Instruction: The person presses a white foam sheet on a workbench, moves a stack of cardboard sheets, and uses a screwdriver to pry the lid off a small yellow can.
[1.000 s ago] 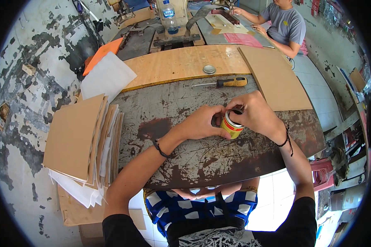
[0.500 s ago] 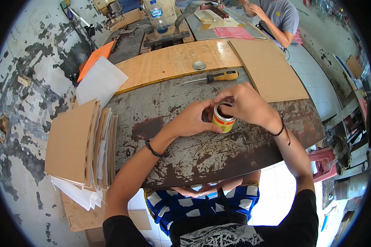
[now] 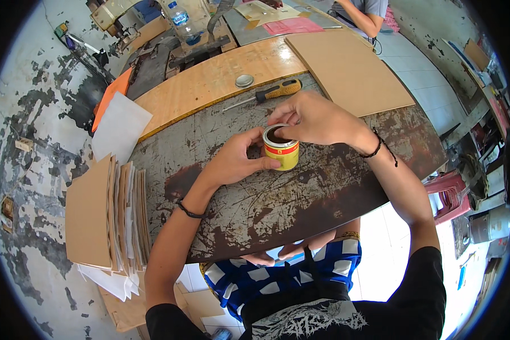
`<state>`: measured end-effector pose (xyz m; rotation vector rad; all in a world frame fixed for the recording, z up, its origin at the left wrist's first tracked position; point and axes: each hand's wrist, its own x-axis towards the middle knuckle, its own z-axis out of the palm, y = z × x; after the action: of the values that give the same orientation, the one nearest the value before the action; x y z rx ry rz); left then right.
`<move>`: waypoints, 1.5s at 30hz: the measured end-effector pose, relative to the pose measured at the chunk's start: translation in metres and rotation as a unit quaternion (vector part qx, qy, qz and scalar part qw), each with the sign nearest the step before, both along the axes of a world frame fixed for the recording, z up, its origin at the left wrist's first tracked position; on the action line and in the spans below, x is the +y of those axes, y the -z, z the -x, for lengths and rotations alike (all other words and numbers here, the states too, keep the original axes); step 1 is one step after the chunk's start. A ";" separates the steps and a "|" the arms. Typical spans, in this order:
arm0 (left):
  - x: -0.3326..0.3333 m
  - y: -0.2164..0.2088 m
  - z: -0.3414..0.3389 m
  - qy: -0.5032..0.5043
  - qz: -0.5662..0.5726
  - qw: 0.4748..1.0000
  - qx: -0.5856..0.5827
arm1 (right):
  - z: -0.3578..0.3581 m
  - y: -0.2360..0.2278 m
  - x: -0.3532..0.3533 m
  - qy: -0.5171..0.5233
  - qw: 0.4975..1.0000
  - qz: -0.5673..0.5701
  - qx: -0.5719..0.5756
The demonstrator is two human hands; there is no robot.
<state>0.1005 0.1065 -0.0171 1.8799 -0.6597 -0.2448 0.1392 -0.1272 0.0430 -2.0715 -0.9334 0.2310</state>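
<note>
2 hands (image 3: 232,161) (image 3: 314,119) on open yellow tin (image 3: 281,148), mid-table (image 3: 300,209), screwdriver (image 3: 269,94) near

Bright, even daylight over my work table (image 3: 323,192). Soft, short shadows under my hands. Pale tiled floor (image 3: 379,249) below me glares near white. Centre sharp; straight edges bow toward rim, detail smears there. Black circular border surrounds fisheye view.

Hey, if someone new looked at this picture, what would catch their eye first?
Mid-frame, both hands meet on a small open yellow-and-red tin can standing on a scratched, rusty metal worktop: the left hand steadies its side, the right hand reaches over its rim. A yellow-handled screwdriver lies just beyond.
</note>
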 end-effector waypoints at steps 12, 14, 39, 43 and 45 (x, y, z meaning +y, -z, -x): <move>-0.005 0.000 0.005 -0.036 -0.029 0.995 -0.086 | 0.008 -0.012 0.008 -0.012 0.987 0.016 -0.162; -0.010 -0.003 0.005 -0.032 -0.014 0.996 -0.083 | 0.004 -0.012 0.005 -0.029 0.980 0.034 -0.194; -0.007 0.005 0.004 0.003 0.033 0.994 -0.103 | -0.003 -0.025 0.031 -0.040 0.964 0.224 -0.138; -0.004 0.001 0.005 -0.003 0.017 0.994 -0.105 | -0.003 -0.023 0.032 -0.037 0.964 0.220 -0.146; -0.006 0.003 0.005 0.002 0.032 0.993 -0.110 | -0.004 -0.020 0.030 -0.035 0.964 0.216 -0.150</move>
<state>0.0950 0.1007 -0.0197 1.8587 -0.8096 -0.0176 0.1429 -0.0973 0.0632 -2.5265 -1.2262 0.1710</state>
